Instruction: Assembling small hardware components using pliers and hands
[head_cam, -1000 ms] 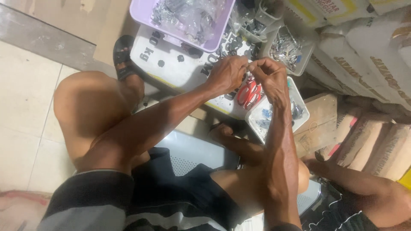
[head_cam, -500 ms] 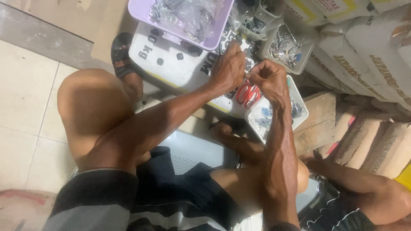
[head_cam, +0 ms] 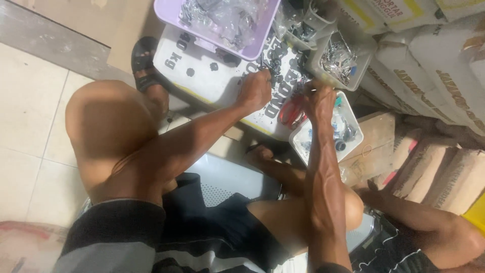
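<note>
Seen from above, we sit low on a perforated metal seat [head_cam: 227, 184], knees spread, and work over a white printed sack [head_cam: 212, 76] laid flat on the floor as a makeshift work surface, close enough that both arms reach it without stretching. Our left hand [head_cam: 256, 90] is curled knuckles-up near the sack's far edge, its grip closed over small dark parts [head_cam: 277, 65] scattered there; what exactly sits between the fingertips is hidden, so we cannot tell whether anything is pinched. Our right hand [head_cam: 318, 98] is bunched just beside it, fingers drawn together on something too small to make out, held directly above the red-handled pliers [head_cam: 292, 112] that lie on the sack within easy reach. A small white tray [head_cam: 348, 146] of mixed hardware sits just under the right wrist, and a clear tub [head_cam: 339, 59] of shiny pieces and a lilac basket [head_cam: 222, 25] of plastic-bagged metal parts stand along the far side, all ringed around the hands like a supply line. A sandalled foot [head_cam: 146, 65] rests beside the sack. Stacked paper sacks [head_cam: 434, 86] crowd the right, and another person's leg [head_cam: 434, 227] shows at lower right.
</note>
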